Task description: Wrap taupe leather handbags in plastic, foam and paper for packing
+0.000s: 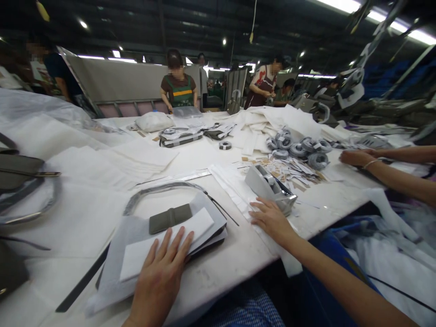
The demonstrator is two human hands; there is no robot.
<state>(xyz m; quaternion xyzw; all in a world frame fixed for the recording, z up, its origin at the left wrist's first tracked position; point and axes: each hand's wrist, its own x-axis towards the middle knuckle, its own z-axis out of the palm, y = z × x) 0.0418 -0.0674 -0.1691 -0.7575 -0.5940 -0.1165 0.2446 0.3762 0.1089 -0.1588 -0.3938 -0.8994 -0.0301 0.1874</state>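
My left hand [166,261] lies flat, fingers spread, on a folded white sheet [136,259]. Beneath that sheet is a handbag [116,272] covered with pale tissue paper, its wrapped handle [160,185] curving away at the back. An olive-green flap piece [170,219] shows on top, just beyond my fingertips. To the right, my right hand [270,220] has its fingers stretched out over white paper strips [235,190], beside a grey tape dispenser [269,186]. Nothing is visibly gripped in either hand.
Coiled grey wrapped straps [296,145] and scattered paper tags [293,172] lie behind the dispenser. Another olive bag [20,172] stands at left. A co-worker's hands [357,158] reach in from the right. A blue bin [340,272] with white wrapping sits beside the table edge.
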